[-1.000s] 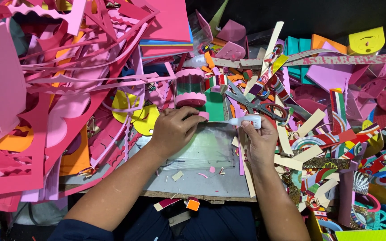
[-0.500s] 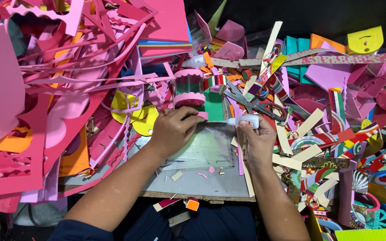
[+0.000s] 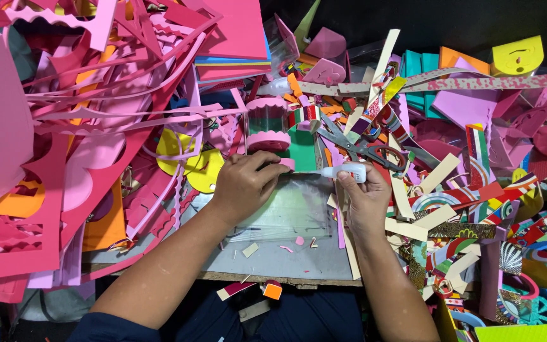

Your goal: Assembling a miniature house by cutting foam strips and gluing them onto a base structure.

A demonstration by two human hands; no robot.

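Right hand [image 3: 367, 193] closed around a small white glue bottle [image 3: 344, 171], nozzle laid sideways toward the left. Left hand [image 3: 246, 183] curled with fingertips pinched on a small pink piece [image 3: 286, 164] at the upper edge of a clear plastic sheet [image 3: 289, 212]. Sheet lying flat on the grey tabletop [image 3: 273, 263], directly in front of the body, ringed by heaps of pink foam offcuts [image 3: 64, 158] on the left and striped paper strips [image 3: 451, 190] on the right. Scissors [image 3: 356, 144] resting just beyond the bottle, a pink-rimmed clear tub [image 3: 267, 123] just above the left hand.

Best done, judging from the pose, with the nozzle tip kept right at the seam where pink piece meets sheet – a light squeeze only, since a clear surface shows every smear. Left fingertips pressing flat beside the glue line, not on it, to hold the piece from sliding.

Against the frame half a second back, almost nothing changed: both hands in the same places, bottle at the same angle, sheet and scraps unmoved – at most a slight closing of the gap between nozzle and left fingertips, too small to be sure of.
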